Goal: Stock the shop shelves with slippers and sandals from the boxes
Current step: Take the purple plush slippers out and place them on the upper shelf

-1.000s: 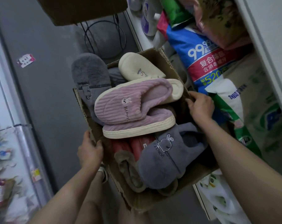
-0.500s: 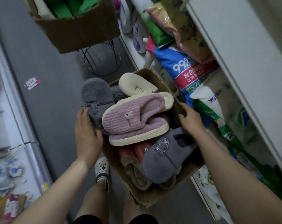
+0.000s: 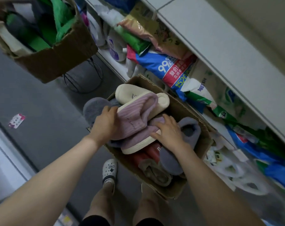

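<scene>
Left hand (image 3: 106, 125) grips the upper purple slipper (image 3: 135, 115); right hand (image 3: 170, 133) rests, fingers spread, on the lower purple slipper (image 3: 138, 141) in the box (image 3: 189, 110).

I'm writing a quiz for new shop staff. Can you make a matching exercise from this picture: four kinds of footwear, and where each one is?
Things:
1 purple slippers
2 cream slipper
3 white clog
4 green footwear

Places:
A in the far box
B on the person's foot
C touched by the left hand and right hand
D at the far end of the near box

Pairs: 1-C, 2-D, 3-B, 4-A
</scene>
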{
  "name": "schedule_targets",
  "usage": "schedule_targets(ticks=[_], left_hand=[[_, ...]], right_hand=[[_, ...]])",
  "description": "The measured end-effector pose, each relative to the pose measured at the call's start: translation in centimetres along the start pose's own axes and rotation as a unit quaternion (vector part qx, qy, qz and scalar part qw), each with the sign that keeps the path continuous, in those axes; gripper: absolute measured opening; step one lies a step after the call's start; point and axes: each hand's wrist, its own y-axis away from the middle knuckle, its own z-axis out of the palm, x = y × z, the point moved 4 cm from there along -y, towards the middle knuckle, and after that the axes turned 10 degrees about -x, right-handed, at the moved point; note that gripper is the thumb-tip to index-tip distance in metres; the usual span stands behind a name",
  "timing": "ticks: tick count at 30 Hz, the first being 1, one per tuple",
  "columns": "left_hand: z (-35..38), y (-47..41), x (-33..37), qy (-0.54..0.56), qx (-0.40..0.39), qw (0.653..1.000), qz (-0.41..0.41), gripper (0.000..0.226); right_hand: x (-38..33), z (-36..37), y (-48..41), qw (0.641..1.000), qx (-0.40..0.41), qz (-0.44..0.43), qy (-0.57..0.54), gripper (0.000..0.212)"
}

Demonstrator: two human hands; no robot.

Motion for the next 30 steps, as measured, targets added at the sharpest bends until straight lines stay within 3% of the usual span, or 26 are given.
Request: schedule_targets(ticks=[5,7,13,18,22,24,27,30], left_hand=[[-2.8,0.9,-3.4,0.105,0.051,0.993,-0.036,0.036],[-3.2,1.0,-3.8,0.137,0.021,0.988,-0.061,0.033],[-1.9,0.8,-1.4,0.217,-0.049,0.974,-0.029,0.028],[1.0,-0.7,2.2,0.223,-0.115,0.968,-0.021,0.038],[4.3,-1.5,3.8,0.192,-0.183,0.963,-0.054,0.039],[5.0,-1.6,3.9,0.213,-0.189,0.956,-0.074,0.038],[5.1,-1.8,3.7,0.232,-0.188,0.951,-0.079,0.039],[4.3,-1.6,4.0,0.245,-0.193,0.949,-0.051,0.044]], right_hand=[[-0.1,-1.7,0.0,0.992,0.003,0.021,-0.121,0.019],[0.2,-3.2,1.6,0.985,0.041,0.026,-0.166,0.012],[3.9,-9.0,7.9,0.95,0.188,0.068,-0.241,0.019],[8.0,-7.5,9.9,0.942,0.174,0.151,-0.244,0.024],[7.2,-1.7,8.6,0.939,0.099,0.204,-0.26,0.039],[6.3,0.3,8.5,0.919,0.13,0.23,-0.292,0.048],[5.7,1.5,9.8,0.854,0.241,0.304,-0.346,0.068],[5.6,3.7,10.8,0.792,0.206,0.366,-0.443,0.075]])
